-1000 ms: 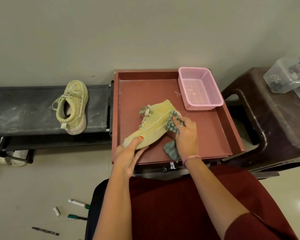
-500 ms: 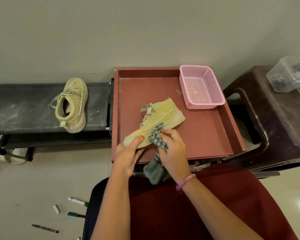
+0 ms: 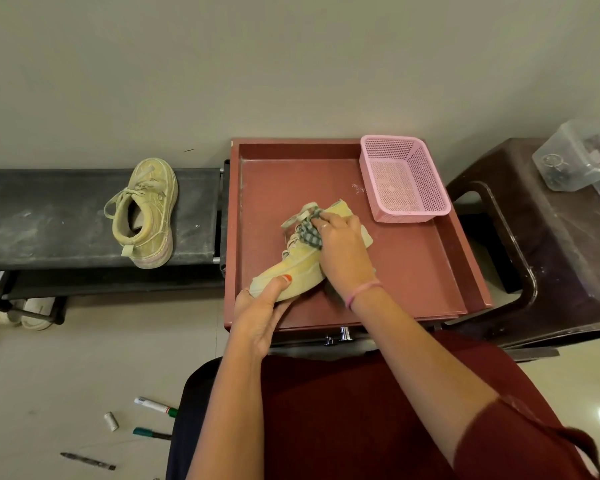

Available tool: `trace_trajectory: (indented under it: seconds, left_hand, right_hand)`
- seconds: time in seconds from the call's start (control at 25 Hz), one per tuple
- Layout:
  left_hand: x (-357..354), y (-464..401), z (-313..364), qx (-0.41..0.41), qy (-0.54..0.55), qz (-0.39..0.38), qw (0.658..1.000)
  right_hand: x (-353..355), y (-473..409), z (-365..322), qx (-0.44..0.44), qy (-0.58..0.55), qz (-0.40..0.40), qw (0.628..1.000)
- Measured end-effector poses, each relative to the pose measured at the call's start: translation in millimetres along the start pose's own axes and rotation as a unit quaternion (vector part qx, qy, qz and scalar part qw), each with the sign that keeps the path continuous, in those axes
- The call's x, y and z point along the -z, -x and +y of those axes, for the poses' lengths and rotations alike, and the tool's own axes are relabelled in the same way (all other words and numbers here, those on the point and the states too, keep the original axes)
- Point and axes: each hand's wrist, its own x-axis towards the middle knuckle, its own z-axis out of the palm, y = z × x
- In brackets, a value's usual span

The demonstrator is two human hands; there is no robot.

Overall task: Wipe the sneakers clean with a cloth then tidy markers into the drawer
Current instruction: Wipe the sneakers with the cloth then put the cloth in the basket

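Note:
A pale yellow sneaker (image 3: 298,268) lies on its side in the open reddish drawer (image 3: 430,271). My left hand (image 3: 262,311) grips its toe at the drawer's front. My right hand (image 3: 342,251) presses a grey checked cloth (image 3: 309,232) on the sneaker's laces and tongue, covering the heel half. The second yellow sneaker (image 3: 146,213) stands on the black shelf (image 3: 49,216) to the left. On the floor at lower left lie a white marker (image 3: 155,406), a green marker (image 3: 151,434), a black marker (image 3: 87,460) and a small white cap (image 3: 111,420).
A pink mesh basket (image 3: 404,178) stands in the drawer's back right corner. A dark brown plastic stool (image 3: 548,244) on the right carries a clear plastic box (image 3: 579,161). White shoes (image 3: 32,311) sit under the shelf. My red-clad lap fills the bottom.
My right hand has slid the cloth up the sneaker, from near the toe and drawer front to the laces and tongue. The left hand keeps its hold on the toe.

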Motion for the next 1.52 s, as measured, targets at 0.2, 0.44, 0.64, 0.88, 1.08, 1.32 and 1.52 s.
trace_trajectory:
  seconds: [0.2,0.44,0.64,0.88,1.08,1.32,1.52]
  left_hand:
    - [0,2,0,-0.004,-0.026,-0.003,1.000]
    - [0,2,-2,-0.004,-0.026,-0.004,1.000]
    - [-1,1,0,-0.006,-0.013,0.000,1.000]
    - [-2,6,0,-0.006,-0.025,-0.008,1.000]
    - [-1,4,0,-0.001,-0.021,-0.015,1.000]
    - [0,3,0,0.002,0.007,-0.001,1.000]
    - [-1,6,0,0.006,0.009,0.001,1.000]
  right_hand:
    - [-10,63,3,0.019,-0.054,0.073,0.996]
    - [-4,-15,23,-0.010,0.003,0.038,0.999]
    - [-15,35,0,0.024,-0.073,0.073,0.994]
    - [-19,42,29,0.003,-0.075,0.078,0.994]
    - [0,-25,29,-0.084,0.030,0.020,0.996]
    - [-18,43,-1,0.031,-0.060,0.059,0.996]
    - [-29,60,30,-0.015,-0.087,0.105,0.991]
